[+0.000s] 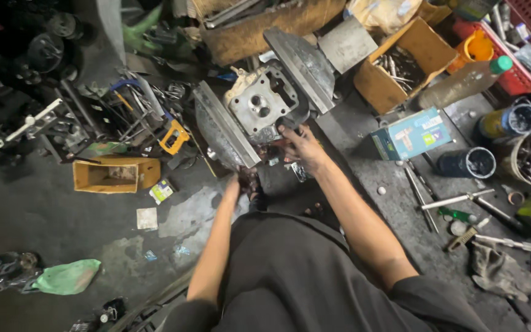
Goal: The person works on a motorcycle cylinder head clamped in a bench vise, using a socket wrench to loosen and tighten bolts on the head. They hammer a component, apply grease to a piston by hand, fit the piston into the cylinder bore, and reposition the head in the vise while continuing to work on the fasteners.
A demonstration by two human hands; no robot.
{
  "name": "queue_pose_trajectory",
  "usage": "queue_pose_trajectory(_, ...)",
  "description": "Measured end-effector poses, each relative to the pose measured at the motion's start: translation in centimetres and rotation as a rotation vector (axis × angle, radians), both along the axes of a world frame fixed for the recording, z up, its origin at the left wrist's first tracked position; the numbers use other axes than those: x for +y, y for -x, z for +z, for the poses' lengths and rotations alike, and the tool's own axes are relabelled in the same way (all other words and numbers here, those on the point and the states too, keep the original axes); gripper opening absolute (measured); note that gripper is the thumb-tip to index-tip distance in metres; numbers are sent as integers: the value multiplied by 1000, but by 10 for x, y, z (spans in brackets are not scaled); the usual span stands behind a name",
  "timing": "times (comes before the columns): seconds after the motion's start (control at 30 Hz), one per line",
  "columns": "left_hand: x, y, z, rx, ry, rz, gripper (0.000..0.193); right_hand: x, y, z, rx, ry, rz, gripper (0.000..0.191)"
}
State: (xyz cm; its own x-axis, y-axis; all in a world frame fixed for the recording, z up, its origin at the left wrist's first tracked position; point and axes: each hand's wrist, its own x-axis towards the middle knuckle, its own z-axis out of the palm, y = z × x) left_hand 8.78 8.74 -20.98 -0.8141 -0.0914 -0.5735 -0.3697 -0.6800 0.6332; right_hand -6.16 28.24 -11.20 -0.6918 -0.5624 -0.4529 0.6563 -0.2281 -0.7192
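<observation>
Engine cylinder head (260, 103) clamped in bench vise (222, 132), just beyond both hands. Right hand (300, 146), fingers spread, touches its near edge; left hand (233, 184), grip indiscernible, sits lower, near the vise base.

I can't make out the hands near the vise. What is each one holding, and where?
Right hand rests on the lower edge of the engine part clamped in the vise. Left hand reaches under the vise; its grip cannot be told.

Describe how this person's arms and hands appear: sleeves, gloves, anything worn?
Both forearms are bare, with no gloves on the left hand or right hand. Short dark sleeves end near the elbows, part of a dark grey top. No watch or rings are visible; the hands look smudged with grime.
</observation>
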Motion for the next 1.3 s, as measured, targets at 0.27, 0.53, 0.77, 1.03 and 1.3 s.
queue_pose_trajectory(0.27,9,-16,20,-387,-70,-190,46,9,-14,-5,60,-29,-36,26)
queue_pose_trajectory(0.53,-37,59,26,-83,-292,149,49,0,-18,15,89,-182,-101,26)
queue_pose_trajectory(0.77,-150,132,169,298,649,427,38,3,-17,5,53,-290,-111,23)
queue_pose_trajectory(1.03,45,-50,76,561,1678,-1291,27,16,-19,-21,291,-278,-47,47)
queue_pose_trajectory(1.3,30,33,-36,706,2587,-1517,50,8,-24,-37,300,-616,-21,87)
